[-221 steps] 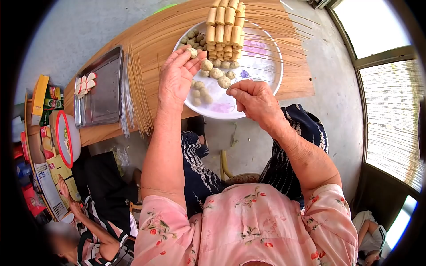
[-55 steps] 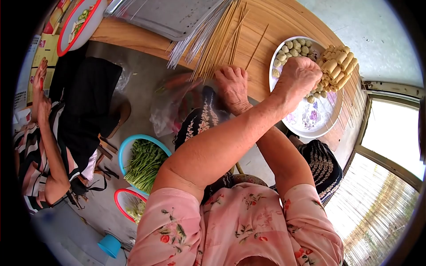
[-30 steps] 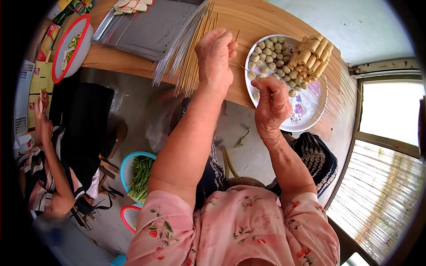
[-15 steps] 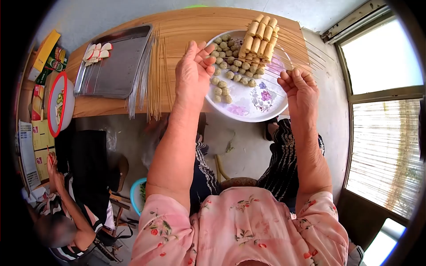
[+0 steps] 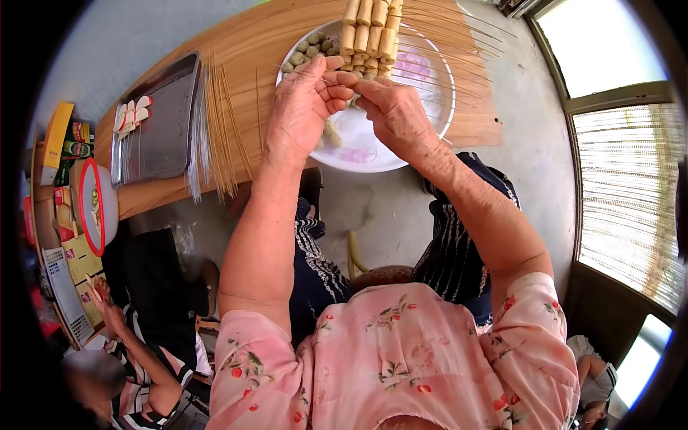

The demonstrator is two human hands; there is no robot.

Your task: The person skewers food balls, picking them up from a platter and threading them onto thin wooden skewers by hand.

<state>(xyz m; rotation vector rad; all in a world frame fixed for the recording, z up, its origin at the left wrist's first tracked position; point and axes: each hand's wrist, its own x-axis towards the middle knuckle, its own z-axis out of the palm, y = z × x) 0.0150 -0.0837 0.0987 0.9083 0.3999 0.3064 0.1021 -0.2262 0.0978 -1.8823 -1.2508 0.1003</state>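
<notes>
Above the near left part of the white plate (image 5: 387, 160), my left hand (image 5: 304, 104) and my right hand (image 5: 401, 118) meet at their fingertips. A thin wooden skewer (image 5: 325, 81) runs between them, pinched by my right fingers, with my left fingers closed around it. No ball shows on its visible part. On the plate, grey-green balls (image 5: 312, 50) lie behind my left hand, partly hidden. Skewered tan rolls (image 5: 365, 39) are stacked at the back, their sticks pointing right.
A metal tray (image 5: 161, 122) with red-edged white slices (image 5: 132, 115) lies on the wooden table (image 5: 244, 43). Loose skewers (image 5: 228, 136) lie beside it. At the left are a red-rimmed bowl (image 5: 107, 208) and a seated person (image 5: 154, 365). Another person (image 5: 591, 373) is at lower right.
My right hand has moved left to meet my left hand. The view has shifted, so the plate and tray appear further left. The green vegetables seen earlier are out of view.
</notes>
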